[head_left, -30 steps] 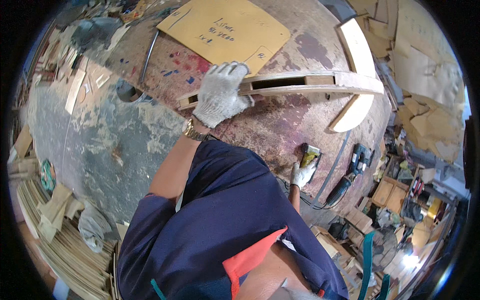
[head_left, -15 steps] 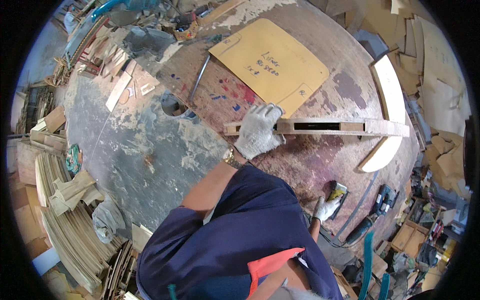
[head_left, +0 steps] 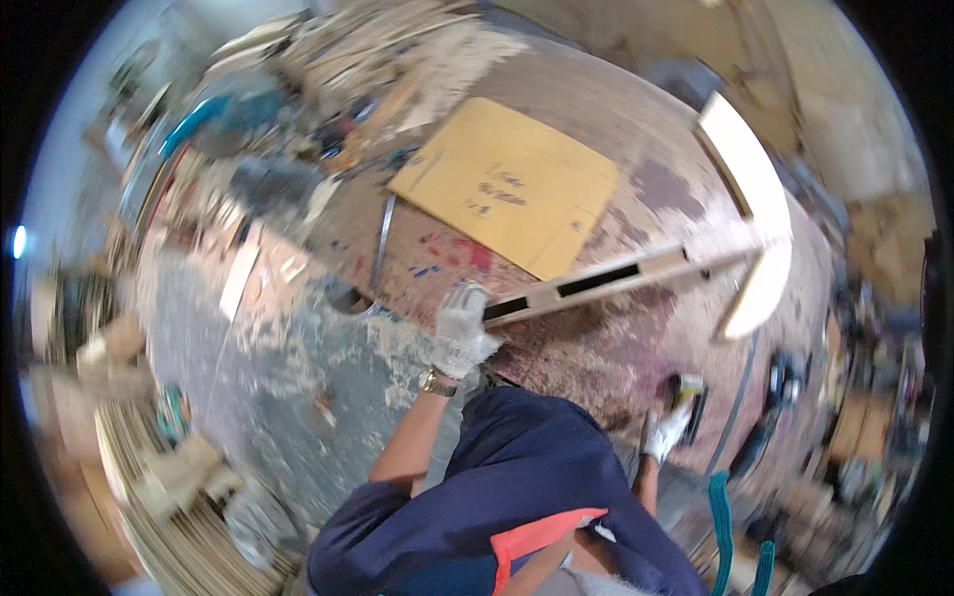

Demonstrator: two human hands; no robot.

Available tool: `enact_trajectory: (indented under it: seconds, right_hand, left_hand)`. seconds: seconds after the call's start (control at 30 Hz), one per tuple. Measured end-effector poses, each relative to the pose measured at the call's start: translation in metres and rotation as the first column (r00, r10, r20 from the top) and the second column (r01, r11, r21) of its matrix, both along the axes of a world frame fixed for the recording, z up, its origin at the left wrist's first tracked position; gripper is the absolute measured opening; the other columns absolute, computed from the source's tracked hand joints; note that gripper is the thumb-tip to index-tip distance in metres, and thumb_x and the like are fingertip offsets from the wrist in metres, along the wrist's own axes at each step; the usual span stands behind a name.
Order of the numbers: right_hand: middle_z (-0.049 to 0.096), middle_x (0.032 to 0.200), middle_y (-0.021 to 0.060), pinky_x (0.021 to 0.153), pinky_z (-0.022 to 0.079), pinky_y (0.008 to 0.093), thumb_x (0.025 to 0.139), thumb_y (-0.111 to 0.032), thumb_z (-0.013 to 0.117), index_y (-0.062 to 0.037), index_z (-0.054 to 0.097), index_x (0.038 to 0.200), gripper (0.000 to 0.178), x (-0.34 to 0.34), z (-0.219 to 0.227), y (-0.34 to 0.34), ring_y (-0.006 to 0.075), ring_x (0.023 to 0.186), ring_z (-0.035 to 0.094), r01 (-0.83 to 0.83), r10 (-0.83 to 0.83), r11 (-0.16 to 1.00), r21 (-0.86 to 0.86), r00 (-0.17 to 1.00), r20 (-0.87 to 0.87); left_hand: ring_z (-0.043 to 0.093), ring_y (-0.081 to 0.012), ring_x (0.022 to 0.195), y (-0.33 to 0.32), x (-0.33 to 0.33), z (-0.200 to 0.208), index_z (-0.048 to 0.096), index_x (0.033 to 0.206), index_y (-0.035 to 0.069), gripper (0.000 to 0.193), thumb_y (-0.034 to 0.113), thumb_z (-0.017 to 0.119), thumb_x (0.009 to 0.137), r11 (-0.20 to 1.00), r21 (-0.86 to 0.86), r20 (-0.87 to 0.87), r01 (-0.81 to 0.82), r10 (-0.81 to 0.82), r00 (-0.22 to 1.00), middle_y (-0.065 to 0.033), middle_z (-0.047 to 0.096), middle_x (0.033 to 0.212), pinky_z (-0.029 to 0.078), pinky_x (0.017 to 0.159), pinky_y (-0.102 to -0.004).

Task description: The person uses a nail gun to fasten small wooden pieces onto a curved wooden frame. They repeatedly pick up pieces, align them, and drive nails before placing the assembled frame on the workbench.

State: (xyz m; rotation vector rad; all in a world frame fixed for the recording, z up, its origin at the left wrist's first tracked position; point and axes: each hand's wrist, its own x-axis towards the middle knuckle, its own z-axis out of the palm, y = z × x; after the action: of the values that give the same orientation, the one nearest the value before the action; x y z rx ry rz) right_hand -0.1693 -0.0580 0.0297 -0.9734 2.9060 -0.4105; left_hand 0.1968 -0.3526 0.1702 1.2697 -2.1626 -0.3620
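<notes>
My left hand (head_left: 464, 330), in a white knit glove, is closed around the near left end of a long, narrow wooden piece (head_left: 651, 271) with dark slots along its side. The far right end of that piece meets a pale curved wooden board (head_left: 752, 164) standing on edge, which curves away on both sides of it. My right hand (head_left: 664, 433), also gloved, is wrapped around a yellow-and-black nail gun (head_left: 690, 397) at the right of the tabletop. Blur and the glove hide its grip.
A yellow marked panel (head_left: 507, 184) lies beyond the slotted piece on the worn table (head_left: 318, 427). A thin metal rod (head_left: 384, 241) and a round hole (head_left: 348, 298) are to its left. Another power tool (head_left: 770, 407) lies at right. Stacked wood strips (head_left: 164, 507) stand left.
My left hand has drawn the slotted piece's left end nearer and leftward, so it now slants. The view has shifted too. My right hand still holds the nail gun.
</notes>
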Motion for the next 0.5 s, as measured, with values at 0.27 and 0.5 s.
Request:
enact_trajectory:
  seconds: [0.27, 0.5]
  right_hand:
    - [0.049, 0.144, 0.0286, 0.112, 0.042, 0.0500, 0.077, -0.020, 0.077, -0.0068, 0.031, 0.160, 0.096, 0.062, 0.029, 0.008, 0.0464, 0.134, 0.047, 0.212, -0.212, 0.977, -0.001, 0.977, -0.005]
    - [0.046, 0.152, 0.0231, 0.111, 0.043, 0.0491, 0.079, -0.022, 0.077, -0.0145, 0.025, 0.164, 0.100, 0.151, 0.035, 0.042, 0.0432, 0.137, 0.047, 0.432, -0.445, 0.895, 0.108, 0.879, 0.174]
  left_hand:
    - [0.062, -0.0430, 0.096, -0.013, 0.012, -0.033, 0.062, 0.106, 0.002, 0.062, 0.032, 0.092, 0.061, 0.983, 0.037, 0.036, 0.181, -0.182, 0.983, -0.0177, 0.064, 0.098, 0.051, 0.085, -0.0509]
    - [0.062, -0.0446, 0.099, -0.011, 0.019, -0.018, 0.063, 0.117, -0.001, 0.064, 0.020, 0.091, 0.063, 0.965, 0.157, -0.018, 0.212, -0.211, 0.977, -0.0208, 0.064, 0.103, 0.050, 0.088, -0.0494]
